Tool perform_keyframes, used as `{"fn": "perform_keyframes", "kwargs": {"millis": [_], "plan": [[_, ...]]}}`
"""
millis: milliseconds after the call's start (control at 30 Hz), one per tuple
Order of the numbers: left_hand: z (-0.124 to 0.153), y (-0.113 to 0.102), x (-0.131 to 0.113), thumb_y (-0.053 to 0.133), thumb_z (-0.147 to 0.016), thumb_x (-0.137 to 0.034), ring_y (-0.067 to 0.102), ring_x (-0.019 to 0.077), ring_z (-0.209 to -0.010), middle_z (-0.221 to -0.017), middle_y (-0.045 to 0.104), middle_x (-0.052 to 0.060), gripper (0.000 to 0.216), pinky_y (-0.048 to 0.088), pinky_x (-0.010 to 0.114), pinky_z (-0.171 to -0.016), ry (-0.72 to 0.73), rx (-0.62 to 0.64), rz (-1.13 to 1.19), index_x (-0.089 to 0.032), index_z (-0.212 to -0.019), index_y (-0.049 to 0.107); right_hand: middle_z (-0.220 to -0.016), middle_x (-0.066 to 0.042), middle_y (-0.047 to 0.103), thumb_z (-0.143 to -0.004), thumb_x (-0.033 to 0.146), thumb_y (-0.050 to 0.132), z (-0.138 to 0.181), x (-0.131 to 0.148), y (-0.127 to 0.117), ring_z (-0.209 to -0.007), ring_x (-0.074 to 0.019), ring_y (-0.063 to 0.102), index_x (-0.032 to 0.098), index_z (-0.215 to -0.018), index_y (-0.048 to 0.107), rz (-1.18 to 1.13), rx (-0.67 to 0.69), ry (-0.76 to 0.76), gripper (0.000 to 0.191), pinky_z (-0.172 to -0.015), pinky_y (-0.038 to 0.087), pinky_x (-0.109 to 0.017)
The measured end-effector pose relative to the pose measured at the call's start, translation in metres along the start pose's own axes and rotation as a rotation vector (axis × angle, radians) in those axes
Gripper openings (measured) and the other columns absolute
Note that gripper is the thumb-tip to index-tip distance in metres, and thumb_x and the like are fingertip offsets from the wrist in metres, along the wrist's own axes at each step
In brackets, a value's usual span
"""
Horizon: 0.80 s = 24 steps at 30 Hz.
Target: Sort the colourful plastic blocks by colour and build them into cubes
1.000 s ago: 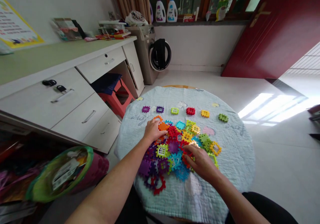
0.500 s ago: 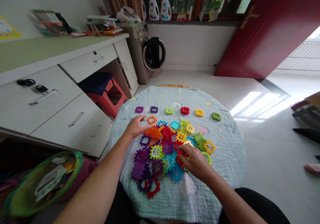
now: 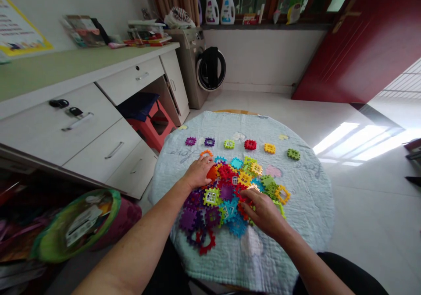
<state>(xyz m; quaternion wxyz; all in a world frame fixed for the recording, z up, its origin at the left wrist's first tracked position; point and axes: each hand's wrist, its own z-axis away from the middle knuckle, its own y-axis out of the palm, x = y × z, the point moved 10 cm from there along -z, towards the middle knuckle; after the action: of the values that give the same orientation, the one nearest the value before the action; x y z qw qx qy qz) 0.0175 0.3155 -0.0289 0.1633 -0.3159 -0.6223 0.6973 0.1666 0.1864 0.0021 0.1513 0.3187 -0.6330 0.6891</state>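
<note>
A heap of colourful plastic building tiles with toothed edges lies at the middle of the cloth-covered round table (image 3: 296, 229). My left hand (image 3: 198, 172) rests over the heap's left side, touching an orange tile (image 3: 212, 174), with thumb and fingers apart. On the right side, my right hand (image 3: 258, 205) hovers low over or touches red tiles (image 3: 242, 190), its fingers bent and the thumb apart. Between the hands lie a purple tile (image 3: 226, 192) and a lime window tile (image 3: 211, 196). Blue tiles (image 3: 237, 225) lie nearer me.
Beyond the heap is a spaced row of tiles, from a purple one (image 3: 190, 141) to a green one (image 3: 293, 154). A bin (image 3: 115, 216) stands left of the table. A red stool (image 3: 161, 124) sits under the desk (image 3: 98, 67); the washing machine (image 3: 190, 62) has its door open.
My left hand has moved right and slightly down onto the orange tiles. My right hand stays at the red tiles. The whole view has shifted a little to the left.
</note>
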Motion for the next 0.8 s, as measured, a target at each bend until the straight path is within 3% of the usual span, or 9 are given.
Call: {"fn": "perform_keyframes", "kwargs": {"millis": [200,300,433,567,667,800], "plan": [[0.003,0.002,-0.006,0.058,-0.066,-0.015,0.049,0.0271,-0.118,-0.122,0.057,0.011,0.053,0.04,0.039,-0.103,-0.011,-0.054,0.009,-0.018,-0.119,0.057,-0.096,-0.005,0.066,-0.088,0.026,0.047,0.0,-0.001,0.0,-0.084,-0.0169,0.063,0.021,-0.105,0.061,0.002,-0.004,-0.01,0.022,-0.076,0.047,-0.028],[0.002,0.0,0.005,0.054,-0.068,-0.012,0.053,0.0248,-0.112,-0.117,0.061,0.009,0.048,0.041,0.037,-0.101,-0.065,-0.096,0.13,-0.02,-0.115,0.06,-0.097,-0.006,0.067,-0.087,0.026,0.048,0.0,-0.001,-0.001,-0.085,-0.0172,0.064,0.021,-0.104,0.061,0.007,0.0,-0.006,0.022,-0.077,0.048,-0.029],[0.006,-0.006,0.047,0.052,-0.072,-0.021,0.062,0.0198,-0.086,-0.092,0.067,0.004,0.029,0.05,0.034,-0.084,-0.254,-0.158,0.541,-0.019,-0.099,0.063,-0.099,-0.006,0.067,-0.087,0.025,0.048,0.0,0.0,-0.001,-0.087,-0.0177,0.064,0.021,-0.105,0.061,0.009,0.009,0.001,0.023,-0.079,0.048,-0.029],[0.024,-0.012,0.107,0.05,-0.073,-0.024,0.059,0.0143,-0.064,-0.074,0.062,0.0,0.036,0.049,0.028,-0.062,-0.477,-0.3,0.868,-0.015,-0.108,0.056,-0.099,-0.006,0.067,-0.087,0.025,0.047,-0.001,-0.001,0.0,-0.088,-0.0179,0.065,0.02,-0.107,0.061,0.019,0.005,-0.006,0.024,-0.078,0.049,-0.029],[0.036,-0.018,0.148,0.049,-0.073,-0.02,0.058,0.0129,-0.06,-0.071,0.061,-0.001,0.035,0.047,0.025,-0.059,-0.594,-0.382,0.744,-0.016,-0.107,0.053,-0.097,-0.006,0.067,-0.087,0.026,0.046,0.0,-0.002,0.003,-0.085,-0.0175,0.065,0.021,-0.106,0.061,0.023,-0.003,-0.018,0.024,-0.077,0.049,-0.029],[0.038,-0.01,0.182,0.046,-0.075,-0.016,0.061,0.014,-0.069,-0.078,0.064,0.001,0.025,0.049,0.025,-0.063,-0.668,-0.298,0.485,-0.018,-0.098,0.057,-0.097,-0.006,0.068,-0.088,0.028,0.046,0.0,-0.004,0.005,-0.083,-0.0175,0.065,0.021,-0.106,0.062,0.018,-0.013,-0.034,0.025,-0.076,0.05,-0.03]]}}
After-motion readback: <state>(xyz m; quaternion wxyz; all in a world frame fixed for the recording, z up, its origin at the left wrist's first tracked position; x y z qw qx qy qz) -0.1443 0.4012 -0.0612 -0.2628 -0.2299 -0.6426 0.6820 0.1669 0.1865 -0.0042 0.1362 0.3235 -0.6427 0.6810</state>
